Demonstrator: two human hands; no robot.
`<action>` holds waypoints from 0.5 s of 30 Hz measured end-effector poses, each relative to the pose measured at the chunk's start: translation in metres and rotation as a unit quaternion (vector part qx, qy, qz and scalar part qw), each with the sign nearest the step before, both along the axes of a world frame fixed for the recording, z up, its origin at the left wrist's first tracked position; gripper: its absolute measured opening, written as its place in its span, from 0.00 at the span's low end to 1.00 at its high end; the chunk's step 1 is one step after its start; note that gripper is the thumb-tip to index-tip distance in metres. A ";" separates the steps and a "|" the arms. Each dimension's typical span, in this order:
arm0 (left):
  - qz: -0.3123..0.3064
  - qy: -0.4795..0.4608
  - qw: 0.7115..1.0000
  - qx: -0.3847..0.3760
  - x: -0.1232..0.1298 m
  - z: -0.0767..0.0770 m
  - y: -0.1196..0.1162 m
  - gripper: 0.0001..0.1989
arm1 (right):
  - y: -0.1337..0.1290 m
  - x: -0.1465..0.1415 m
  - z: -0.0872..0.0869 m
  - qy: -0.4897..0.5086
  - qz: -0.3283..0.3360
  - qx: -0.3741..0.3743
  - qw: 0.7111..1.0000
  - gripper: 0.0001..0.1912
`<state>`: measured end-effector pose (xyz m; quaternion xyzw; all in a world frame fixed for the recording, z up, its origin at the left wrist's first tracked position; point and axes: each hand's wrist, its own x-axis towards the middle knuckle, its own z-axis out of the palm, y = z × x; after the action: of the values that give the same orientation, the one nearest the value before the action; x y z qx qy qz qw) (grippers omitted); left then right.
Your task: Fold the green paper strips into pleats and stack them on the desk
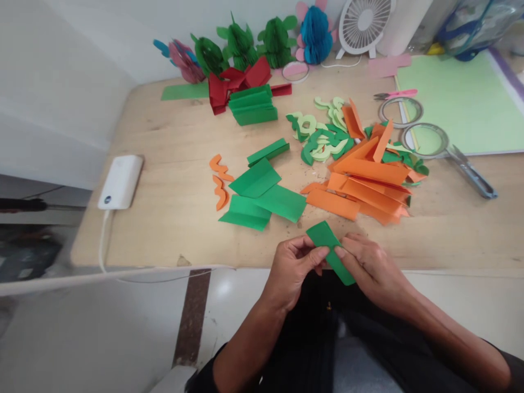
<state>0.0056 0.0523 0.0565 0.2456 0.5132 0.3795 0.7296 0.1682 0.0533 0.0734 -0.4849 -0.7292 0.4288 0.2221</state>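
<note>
At the front edge of the wooden table, a narrow green paper strip (331, 254) is held slanted between both hands. My left hand (295, 267) pinches its left side, thumb on top. On the other side my right hand (370, 267) is closed on the strip, its thumb tip near the left one. Just beyond lie several loose creased green papers (256, 183), with a narrow folded green piece (268, 153) behind them. Folded orange papers (368, 177) are heaped to the right, and two wavy orange cutouts (220, 191) lie to the left.
Across the table (164, 229) are a white power bank (120, 182) with a cable, stacked green papers (252, 106), red papers (241, 82), curly green cutouts (321, 136), tape rolls (426, 140), a grey cutter (472, 172), pink snips (396, 94), a fan (364, 24) and paper figures (278, 41).
</note>
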 end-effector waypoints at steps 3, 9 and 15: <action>-0.005 0.014 1.000 0.005 -0.001 0.000 0.000 0.15 | 0.000 0.000 -0.001 -0.005 -0.004 0.001 1.000 0.22; -0.028 0.023 0.999 0.019 -0.003 0.001 0.001 0.15 | -0.001 0.001 -0.002 -0.010 -0.004 0.028 1.000 0.21; -0.038 0.056 0.997 0.035 -0.004 0.001 0.000 0.13 | -0.001 0.002 -0.002 -0.014 -0.002 0.044 0.999 0.20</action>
<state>0.0012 0.0521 0.0574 0.3113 0.5297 0.3546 0.7048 0.1705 0.0521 0.0712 -0.4819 -0.7495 0.3889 0.2342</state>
